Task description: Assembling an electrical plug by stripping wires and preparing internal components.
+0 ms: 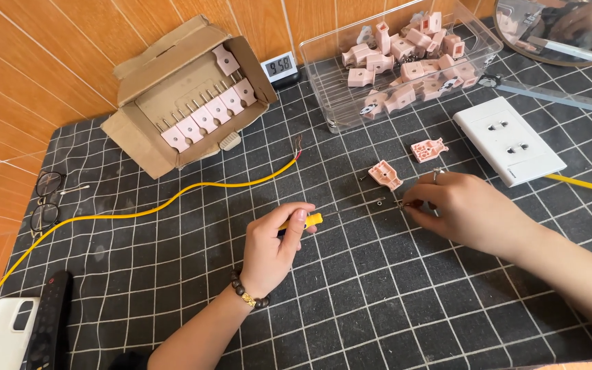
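While the left hand [275, 243] grips a yellow-handled screwdriver [340, 214] and the right hand [457, 209] pinches a tiny metal part [400, 203] at its tip on the grid mat [392, 288], any slip could flick that part away among the squares.

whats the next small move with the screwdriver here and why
Probably ease the screwdriver tip the last bit to the right, into the small screw pinched by the right hand. The left hand grips the yellow handle with the thin shaft already pointing at those fingertips, and the open pink plug half lies just above, apart from both hands.
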